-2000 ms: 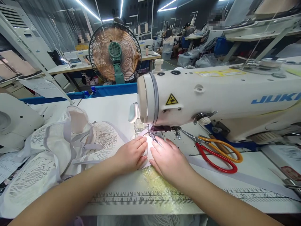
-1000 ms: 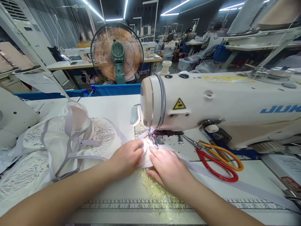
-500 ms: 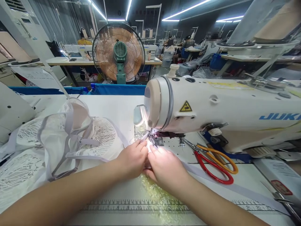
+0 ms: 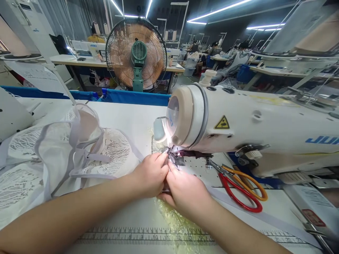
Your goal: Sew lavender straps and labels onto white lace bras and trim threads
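My left hand [image 4: 151, 173] is closed, thumb and fingers pinched right at the presser foot [image 4: 173, 155] of the sewing machine [image 4: 238, 123]. Pressed against it, my right hand [image 4: 186, 185] is also closed, its fingertips just in front of the foot. Between them they grip a pale lilac elastic strip, mostly covered by the fingers. A long lilac strip [image 4: 267, 211] emerges from behind my right wrist and runs to the lower right. White lace bras [image 4: 113, 150] with lilac edging lie heaped left of my hands, beside my left forearm.
Scissors [image 4: 245, 190] with red and orange handles lie right of my hands. Yellowish clear tape [image 4: 172, 215] covers the table front, over a printed ruler [image 4: 127, 236]. A fan [image 4: 136, 56] stands behind the table. Farther back, people sit at other machines.
The view has shifted slightly, so the machine head appears farther right. Both hands stay closed at the presser foot; less of the lilac strip shows beside the left fingers.
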A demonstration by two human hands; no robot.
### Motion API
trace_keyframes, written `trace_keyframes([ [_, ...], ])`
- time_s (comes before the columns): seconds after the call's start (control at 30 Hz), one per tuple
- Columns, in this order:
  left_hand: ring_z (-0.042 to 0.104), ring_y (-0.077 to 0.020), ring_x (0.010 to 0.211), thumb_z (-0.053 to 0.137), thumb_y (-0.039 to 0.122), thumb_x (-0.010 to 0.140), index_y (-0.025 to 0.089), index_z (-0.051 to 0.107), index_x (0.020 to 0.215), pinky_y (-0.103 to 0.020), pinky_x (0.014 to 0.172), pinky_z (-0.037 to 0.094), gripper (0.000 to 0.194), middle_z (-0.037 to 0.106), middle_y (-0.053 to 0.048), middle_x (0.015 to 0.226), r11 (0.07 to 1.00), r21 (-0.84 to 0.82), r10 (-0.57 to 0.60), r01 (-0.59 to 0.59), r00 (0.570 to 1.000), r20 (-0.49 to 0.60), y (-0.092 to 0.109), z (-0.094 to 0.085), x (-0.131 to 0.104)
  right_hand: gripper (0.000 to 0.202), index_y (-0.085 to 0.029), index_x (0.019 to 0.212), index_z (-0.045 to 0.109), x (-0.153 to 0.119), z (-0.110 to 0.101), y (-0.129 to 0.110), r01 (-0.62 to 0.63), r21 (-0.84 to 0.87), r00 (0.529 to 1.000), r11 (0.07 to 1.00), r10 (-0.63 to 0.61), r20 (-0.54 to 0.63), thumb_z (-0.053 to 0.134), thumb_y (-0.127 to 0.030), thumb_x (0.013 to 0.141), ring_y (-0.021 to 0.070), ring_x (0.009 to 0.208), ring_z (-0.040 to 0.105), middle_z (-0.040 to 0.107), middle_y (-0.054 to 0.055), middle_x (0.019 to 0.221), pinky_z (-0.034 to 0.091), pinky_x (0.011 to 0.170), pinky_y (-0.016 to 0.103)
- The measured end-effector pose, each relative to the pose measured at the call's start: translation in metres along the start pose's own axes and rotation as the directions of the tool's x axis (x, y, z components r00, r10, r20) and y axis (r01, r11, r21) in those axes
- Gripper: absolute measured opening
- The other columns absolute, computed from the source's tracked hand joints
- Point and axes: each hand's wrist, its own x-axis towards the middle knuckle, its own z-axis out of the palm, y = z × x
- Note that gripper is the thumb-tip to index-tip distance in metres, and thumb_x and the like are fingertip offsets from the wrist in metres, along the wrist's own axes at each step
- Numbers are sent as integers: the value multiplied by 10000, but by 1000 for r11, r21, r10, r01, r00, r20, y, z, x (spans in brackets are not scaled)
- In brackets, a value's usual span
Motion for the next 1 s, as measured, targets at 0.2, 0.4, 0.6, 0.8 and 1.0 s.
trace_keyframes([
  [0.2, 571, -319, 978, 502, 168, 722, 90, 656, 825, -437, 764, 513, 201, 533, -260, 1199, 991, -57, -117, 118, 993, 28, -2, 0, -3, 518, -111, 1082, 637, 8, -7, -7, -52, -37, 990, 998, 57, 131, 650, -490, 730, 209, 650, 676, 527, 201, 1291, 499, 505, 288],
  [0.4, 544, -356, 1071, 515, 254, 769, 86, 631, 1039, -465, 851, 492, 338, 483, -268, 1272, 980, -79, -173, 185, 975, 142, -9, -4, 6, 663, -78, 1143, 600, 18, -15, -13, -81, -32, 975, 996, 86, 205, 650, -570, 701, 228, 728, 676, 604, 199, 1183, 519, 571, 291],
  [0.6, 565, -331, 1020, 487, 232, 784, 70, 630, 1001, -449, 825, 505, 306, 513, -273, 1230, 991, -34, -124, 129, 986, 112, -10, -2, 0, 636, -105, 1185, 580, 12, -12, -10, -69, -77, 973, 995, 84, 216, 662, -530, 719, 215, 705, 684, 513, 175, 1316, 530, 543, 281],
  [0.8, 566, -315, 994, 462, 211, 813, 28, 616, 1017, -432, 807, 507, 315, 527, -290, 1201, 998, 40, -43, 42, 999, 23, -8, -1, -5, 543, -110, 1126, 629, -2, 0, -6, -4, -108, 986, 994, 22, 165, 656, -487, 737, 213, 660, 685, 436, 173, 1363, 539, 500, 284],
  [1.0, 574, -302, 968, 490, 183, 809, 38, 631, 923, -406, 772, 510, 233, 520, -287, 1220, 999, 18, -31, 29, 996, 89, -9, -9, -4, 524, -103, 1100, 639, -10, 6, 1, 29, -69, 995, 997, -22, 95, 676, -459, 717, 235, 739, 688, 450, 160, 1347, 557, 554, 303],
])
